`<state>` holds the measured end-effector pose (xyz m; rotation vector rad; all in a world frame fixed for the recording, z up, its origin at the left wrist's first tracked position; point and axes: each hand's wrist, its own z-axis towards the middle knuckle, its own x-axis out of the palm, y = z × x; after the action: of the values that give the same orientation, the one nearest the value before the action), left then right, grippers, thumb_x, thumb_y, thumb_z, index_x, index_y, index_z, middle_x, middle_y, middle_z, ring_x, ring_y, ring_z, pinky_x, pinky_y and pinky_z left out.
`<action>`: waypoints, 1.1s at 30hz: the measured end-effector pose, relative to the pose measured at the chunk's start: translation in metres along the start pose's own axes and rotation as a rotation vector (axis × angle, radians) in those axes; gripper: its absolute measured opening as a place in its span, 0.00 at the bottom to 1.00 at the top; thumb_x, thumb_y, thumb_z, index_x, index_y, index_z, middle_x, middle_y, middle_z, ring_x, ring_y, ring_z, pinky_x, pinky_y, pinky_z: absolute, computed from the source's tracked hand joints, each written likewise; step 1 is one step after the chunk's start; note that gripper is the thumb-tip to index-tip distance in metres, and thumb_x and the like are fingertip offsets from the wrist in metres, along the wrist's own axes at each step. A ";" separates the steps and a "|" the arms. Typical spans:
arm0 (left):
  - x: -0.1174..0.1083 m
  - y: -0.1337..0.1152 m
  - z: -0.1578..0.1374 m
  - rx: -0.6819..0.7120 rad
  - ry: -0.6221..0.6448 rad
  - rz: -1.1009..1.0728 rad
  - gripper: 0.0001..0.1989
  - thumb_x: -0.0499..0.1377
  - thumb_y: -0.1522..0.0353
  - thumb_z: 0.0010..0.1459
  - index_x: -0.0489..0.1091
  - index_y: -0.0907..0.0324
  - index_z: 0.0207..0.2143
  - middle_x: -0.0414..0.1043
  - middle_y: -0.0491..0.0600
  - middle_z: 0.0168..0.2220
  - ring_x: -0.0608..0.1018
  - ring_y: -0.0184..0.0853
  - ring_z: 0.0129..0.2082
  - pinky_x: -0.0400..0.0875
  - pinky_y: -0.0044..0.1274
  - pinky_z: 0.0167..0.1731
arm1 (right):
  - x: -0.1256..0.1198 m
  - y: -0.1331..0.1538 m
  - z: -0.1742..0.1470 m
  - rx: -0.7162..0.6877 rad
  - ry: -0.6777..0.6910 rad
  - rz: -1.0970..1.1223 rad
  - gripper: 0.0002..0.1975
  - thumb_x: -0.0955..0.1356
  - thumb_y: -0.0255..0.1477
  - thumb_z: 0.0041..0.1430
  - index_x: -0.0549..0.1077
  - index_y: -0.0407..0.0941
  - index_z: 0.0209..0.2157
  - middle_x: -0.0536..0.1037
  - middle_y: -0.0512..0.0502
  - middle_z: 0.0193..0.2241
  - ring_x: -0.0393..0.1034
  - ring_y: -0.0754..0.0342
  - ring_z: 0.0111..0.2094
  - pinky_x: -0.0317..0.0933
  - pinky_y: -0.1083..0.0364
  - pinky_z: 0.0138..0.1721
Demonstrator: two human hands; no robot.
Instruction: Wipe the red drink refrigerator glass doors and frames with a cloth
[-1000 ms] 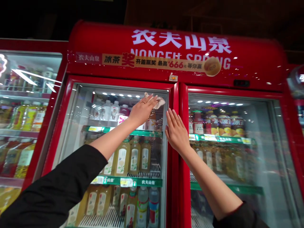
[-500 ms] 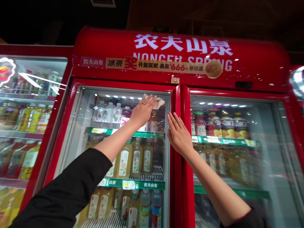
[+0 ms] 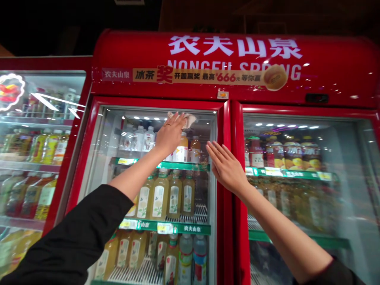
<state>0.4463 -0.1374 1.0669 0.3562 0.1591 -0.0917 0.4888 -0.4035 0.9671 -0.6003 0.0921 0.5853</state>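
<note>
Near the top of the left glass door (image 3: 206, 128) on the red cooler (image 3: 124, 51), your left hand (image 3: 170, 135) lies over a pale cloth (image 3: 190, 120), whose bunched edge shows past your fingers. You appear to be partway through wiping the upper pane; the next move likely calls for steady, flat pressure while you slide the cloth along the glass. Your left grip isn't curled closed: the fingers stretch nearly straight and seem to pin the cloth to the pane, the thumb hidden. Your left arm reaches up high from the lower left, black sleeve ending on the forearm. Your right hand (image 3: 227, 168) is flat and has hold of nothing visible, fingers pointing up and left across the door's right edge; whether it touches, I cannot tell.
</note>
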 end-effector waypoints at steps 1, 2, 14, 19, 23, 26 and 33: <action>0.002 -0.003 0.003 -0.038 -0.020 -0.005 0.36 0.49 0.77 0.71 0.55 0.53 0.79 0.59 0.50 0.78 0.58 0.44 0.80 0.59 0.47 0.78 | 0.000 0.000 0.000 0.007 -0.004 0.000 0.38 0.61 0.24 0.72 0.49 0.44 0.80 0.55 0.44 0.79 0.47 0.47 0.80 0.51 0.36 0.80; 0.004 -0.008 0.003 -0.059 -0.027 -0.007 0.36 0.49 0.78 0.71 0.55 0.53 0.79 0.59 0.50 0.78 0.57 0.45 0.80 0.58 0.47 0.78 | 0.000 0.001 0.000 0.013 -0.010 0.000 0.38 0.61 0.24 0.72 0.50 0.44 0.80 0.55 0.44 0.79 0.48 0.47 0.80 0.51 0.36 0.80; -0.022 0.034 -0.023 0.066 0.101 0.036 0.36 0.48 0.78 0.71 0.57 0.55 0.78 0.58 0.49 0.78 0.57 0.41 0.80 0.55 0.39 0.79 | -0.001 -0.001 0.017 -0.232 0.166 0.016 0.36 0.63 0.29 0.74 0.55 0.40 0.78 0.51 0.42 0.79 0.46 0.47 0.80 0.54 0.40 0.79; -0.010 0.009 -0.022 0.008 0.084 0.046 0.35 0.47 0.79 0.70 0.60 0.56 0.77 0.57 0.50 0.79 0.56 0.43 0.81 0.57 0.43 0.78 | 0.008 0.010 0.024 -0.101 0.071 0.015 0.36 0.62 0.31 0.75 0.52 0.37 0.79 0.52 0.37 0.79 0.47 0.44 0.80 0.54 0.38 0.79; -0.016 0.014 -0.041 0.200 0.203 0.050 0.33 0.48 0.79 0.71 0.62 0.57 0.75 0.57 0.48 0.79 0.56 0.38 0.81 0.57 0.38 0.79 | 0.017 0.032 0.046 -0.007 -0.020 0.022 0.37 0.60 0.32 0.77 0.48 0.35 0.80 0.51 0.33 0.79 0.46 0.42 0.80 0.54 0.37 0.79; -0.027 0.039 -0.039 0.281 0.219 0.034 0.32 0.49 0.78 0.71 0.62 0.54 0.75 0.57 0.47 0.79 0.56 0.35 0.81 0.57 0.38 0.79 | 0.025 0.047 0.067 0.048 -0.072 0.036 0.38 0.59 0.31 0.78 0.42 0.38 0.81 0.51 0.34 0.80 0.45 0.42 0.81 0.52 0.36 0.79; -0.009 0.043 -0.012 0.040 0.049 0.002 0.34 0.45 0.78 0.72 0.58 0.55 0.77 0.56 0.49 0.79 0.54 0.41 0.81 0.55 0.43 0.79 | 0.060 0.083 0.090 0.251 -0.189 0.027 0.38 0.55 0.30 0.79 0.32 0.39 0.81 0.51 0.33 0.80 0.46 0.41 0.81 0.51 0.34 0.79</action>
<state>0.4407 -0.0924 1.0721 0.3987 0.2056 -0.0842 0.4861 -0.2682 0.9849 -0.2987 -0.0042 0.6425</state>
